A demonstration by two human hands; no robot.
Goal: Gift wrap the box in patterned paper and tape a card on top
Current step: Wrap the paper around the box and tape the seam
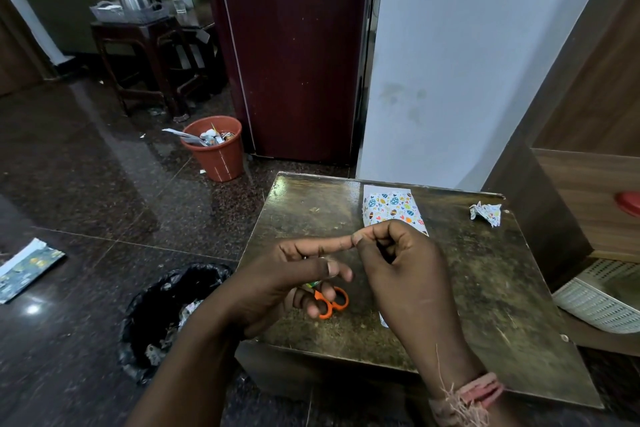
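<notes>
two hands [346, 263] (fingertips touching), glossy patterned paper [393, 206]

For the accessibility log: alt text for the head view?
Two hands meet above a worn wooden table, the right hand pinching at the left hand index fingertip. Orange-handled scissors and patterned wrapping paper lie beneath them.

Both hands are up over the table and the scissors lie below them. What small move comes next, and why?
Probably lower the right hand to the patterned paper: its fingertips pinch at the left hand forefinger, perhaps a tape bit too small to see.
</notes>
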